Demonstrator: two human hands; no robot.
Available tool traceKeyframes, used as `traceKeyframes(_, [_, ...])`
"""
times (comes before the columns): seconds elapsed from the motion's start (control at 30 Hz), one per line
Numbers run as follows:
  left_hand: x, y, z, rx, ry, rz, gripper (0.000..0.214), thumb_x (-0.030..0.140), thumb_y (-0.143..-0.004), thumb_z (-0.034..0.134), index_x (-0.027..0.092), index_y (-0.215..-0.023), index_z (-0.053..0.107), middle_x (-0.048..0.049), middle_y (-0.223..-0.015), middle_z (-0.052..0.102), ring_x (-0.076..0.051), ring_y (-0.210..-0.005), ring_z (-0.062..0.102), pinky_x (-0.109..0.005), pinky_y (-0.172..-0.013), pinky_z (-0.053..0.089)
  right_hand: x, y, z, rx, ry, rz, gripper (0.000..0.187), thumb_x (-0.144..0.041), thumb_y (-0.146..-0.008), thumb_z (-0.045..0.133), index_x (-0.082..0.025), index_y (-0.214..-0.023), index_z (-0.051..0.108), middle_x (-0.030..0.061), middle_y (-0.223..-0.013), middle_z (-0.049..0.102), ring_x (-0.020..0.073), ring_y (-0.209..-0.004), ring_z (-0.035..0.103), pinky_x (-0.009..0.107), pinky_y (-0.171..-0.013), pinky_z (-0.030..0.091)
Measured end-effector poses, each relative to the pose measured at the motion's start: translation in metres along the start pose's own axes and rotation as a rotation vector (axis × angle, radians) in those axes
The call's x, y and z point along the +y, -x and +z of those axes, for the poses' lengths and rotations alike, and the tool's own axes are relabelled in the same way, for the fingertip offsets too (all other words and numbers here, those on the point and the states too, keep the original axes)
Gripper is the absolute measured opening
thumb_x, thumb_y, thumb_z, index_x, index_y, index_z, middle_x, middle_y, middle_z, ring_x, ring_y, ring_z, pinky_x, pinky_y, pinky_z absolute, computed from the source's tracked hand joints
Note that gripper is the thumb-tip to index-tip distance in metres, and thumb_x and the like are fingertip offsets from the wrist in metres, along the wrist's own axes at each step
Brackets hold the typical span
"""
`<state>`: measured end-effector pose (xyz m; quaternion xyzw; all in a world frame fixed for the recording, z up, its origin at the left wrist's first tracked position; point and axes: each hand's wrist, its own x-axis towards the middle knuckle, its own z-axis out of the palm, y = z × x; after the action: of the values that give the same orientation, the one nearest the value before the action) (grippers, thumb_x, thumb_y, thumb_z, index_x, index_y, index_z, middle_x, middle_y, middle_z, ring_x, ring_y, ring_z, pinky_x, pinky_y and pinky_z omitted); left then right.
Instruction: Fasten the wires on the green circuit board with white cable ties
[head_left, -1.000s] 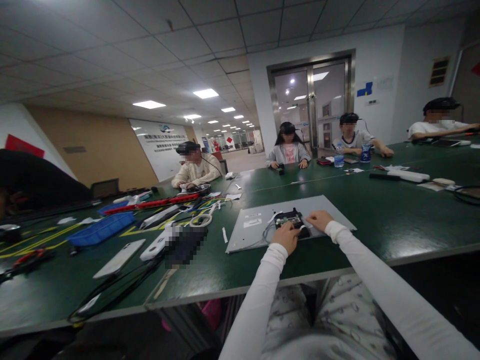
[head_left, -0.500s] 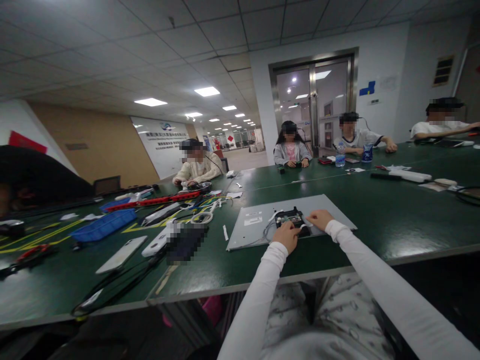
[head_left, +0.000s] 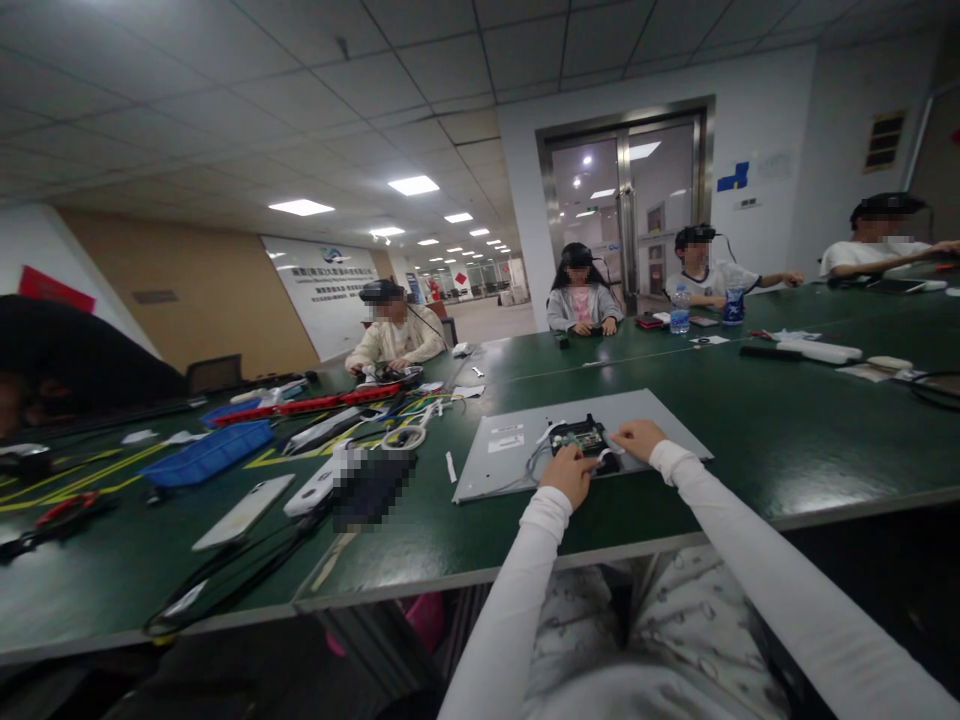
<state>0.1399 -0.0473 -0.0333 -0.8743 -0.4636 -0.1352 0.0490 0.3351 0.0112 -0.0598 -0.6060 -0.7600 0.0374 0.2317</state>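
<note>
A flat grey metal panel (head_left: 660, 420) lies on the green table in front of me. A black bracket with a green circuit board (head_left: 581, 438) sits on its middle, with thin grey wires at its left side. My left hand (head_left: 568, 474) rests at the bracket's near edge, its index finger stretched out toward a small white strip (head_left: 606, 454). From the right, my right hand (head_left: 639, 439) has thumb and finger pinched at the strip's other end. Whether the strip is tape or ribbon cable is too small to tell.
To the left lie a white phone (head_left: 244, 510), a blue tray (head_left: 210, 452), a tape roll (head_left: 403, 437), red-handled pliers (head_left: 67, 508) and cables. Water bottles (head_left: 680, 310) stand across the table. Several people sit around it, one person (head_left: 581, 300) opposite me.
My hands stay almost in place; the left fingers have shifted slightly, and more of the white strip shows between the hands. A co-worker at the far right side has stretched out an arm.
</note>
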Motion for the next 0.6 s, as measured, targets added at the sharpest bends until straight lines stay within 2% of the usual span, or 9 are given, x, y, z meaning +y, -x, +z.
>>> traceKeyframes(0.37, [-0.0049,0.0005,0.0014,0.036,0.017,-0.024,0.031,0.013,-0.074,0.044,0.027,-0.096,0.06,-0.003,-0.093,0.05,-0.016,-0.093,0.044,-0.03,-0.083,0.039,-0.0008,0.0009,-0.0001,-0.03,-0.033,-0.004,0.024,-0.04,-0.067,0.052,-0.018,-0.066,0.059,0.0017,-0.067,0.06,0.0105,-0.061,0.05,0.02,-0.057,0.031])
traceKeyframes(0.6, [-0.0072,0.0007,0.004,0.053,0.027,-0.004,0.032,0.012,-0.073,0.043,0.026,-0.095,0.061,-0.0028,-0.091,0.05,-0.015,-0.092,0.045,-0.029,-0.083,0.039,-0.0016,0.0006,-0.0001,-0.084,-0.049,0.006,0.019,-0.037,-0.065,0.054,-0.018,-0.065,0.058,0.0004,-0.066,0.059,0.0096,-0.06,0.049,0.019,-0.055,0.031])
